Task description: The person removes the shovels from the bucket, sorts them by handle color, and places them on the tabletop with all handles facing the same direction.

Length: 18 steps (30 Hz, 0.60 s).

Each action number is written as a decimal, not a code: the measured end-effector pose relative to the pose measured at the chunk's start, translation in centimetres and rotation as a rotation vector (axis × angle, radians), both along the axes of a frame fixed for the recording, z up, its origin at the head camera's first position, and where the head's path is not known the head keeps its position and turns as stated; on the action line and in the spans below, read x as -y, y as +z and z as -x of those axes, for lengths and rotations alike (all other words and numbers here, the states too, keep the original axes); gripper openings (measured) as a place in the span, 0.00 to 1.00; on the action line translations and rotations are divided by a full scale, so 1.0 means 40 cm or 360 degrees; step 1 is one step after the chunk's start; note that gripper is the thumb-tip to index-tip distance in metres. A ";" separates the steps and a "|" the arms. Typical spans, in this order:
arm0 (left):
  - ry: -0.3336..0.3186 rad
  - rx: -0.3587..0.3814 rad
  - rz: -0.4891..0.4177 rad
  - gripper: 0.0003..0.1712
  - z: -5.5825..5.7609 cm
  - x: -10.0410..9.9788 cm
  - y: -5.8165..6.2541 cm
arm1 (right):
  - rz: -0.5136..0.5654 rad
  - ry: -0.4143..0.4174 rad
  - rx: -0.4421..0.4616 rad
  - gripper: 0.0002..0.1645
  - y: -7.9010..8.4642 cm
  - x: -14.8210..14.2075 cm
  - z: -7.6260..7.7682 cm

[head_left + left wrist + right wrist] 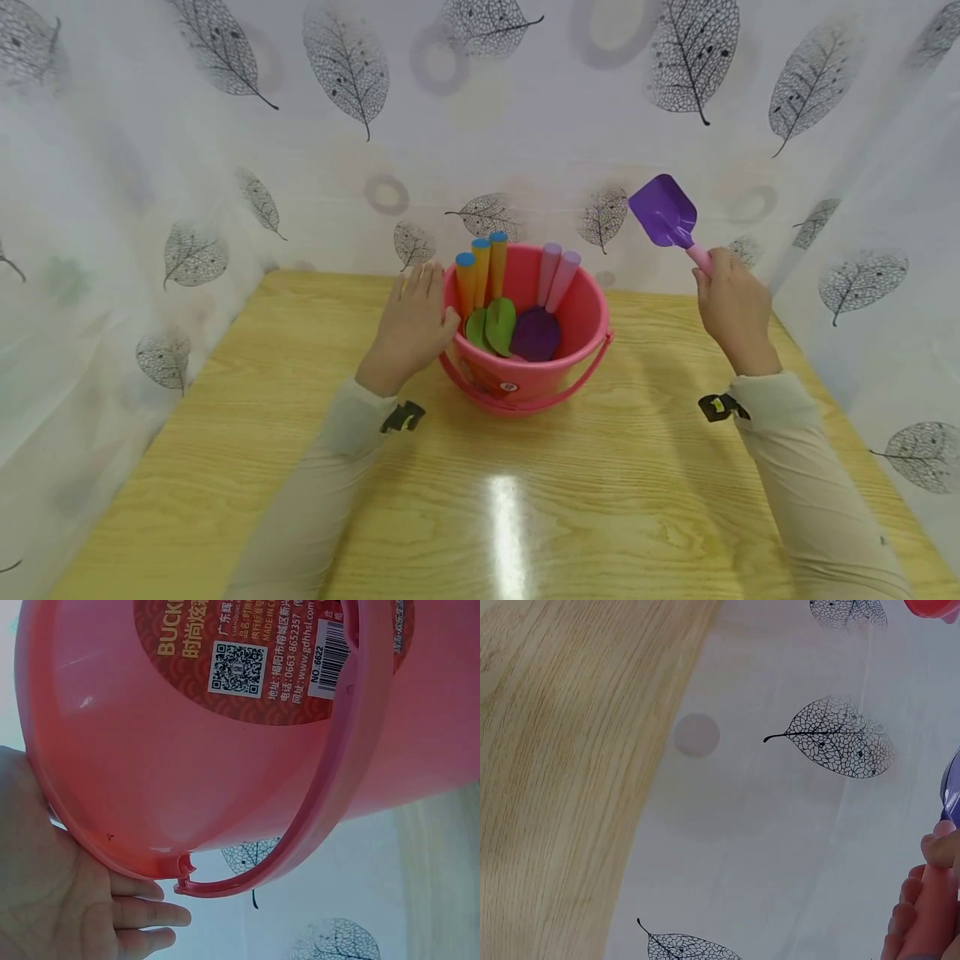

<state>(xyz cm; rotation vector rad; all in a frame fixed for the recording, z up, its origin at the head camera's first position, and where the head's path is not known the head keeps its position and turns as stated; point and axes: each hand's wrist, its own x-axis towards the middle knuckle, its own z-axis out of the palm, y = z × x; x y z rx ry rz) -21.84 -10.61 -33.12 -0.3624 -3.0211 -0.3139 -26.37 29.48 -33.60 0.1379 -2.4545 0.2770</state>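
Observation:
A pink bucket [517, 379] stands upright at the middle of the table, its handle hanging down in front. My left hand [412, 321] rests against the bucket's left rim with its fingers straight; the left wrist view shows the palm beside the rim. To the right, my right hand [737, 302] grips the pink handle of a toy shovel [663, 210], its purple blade raised up and to the left. Inside the bucket several toy tools stand handle up: orange handles [480, 273] with blue ends and green heads [500, 325], and pink handles [562, 282] by a purple head [536, 335].
The wooden table [600, 492] spreads out in front of the bucket, with a bright reflection near its front. A white curtain [525, 125] printed with dark leaves hangs behind the table and along both sides.

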 end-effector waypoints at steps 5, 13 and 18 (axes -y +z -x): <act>-0.0002 0.0001 -0.0016 0.38 -0.001 0.000 0.001 | 0.0028 -0.0022 0.0040 0.16 -0.010 -0.005 -0.001; 0.0002 -0.0004 -0.0022 0.38 -0.002 0.001 0.000 | 0.0070 -0.0047 0.0130 0.16 -0.025 -0.018 -0.005; 0.0000 -0.0003 -0.0026 0.38 -0.003 0.001 -0.001 | 0.0076 -0.0055 0.0176 0.17 -0.035 -0.028 -0.008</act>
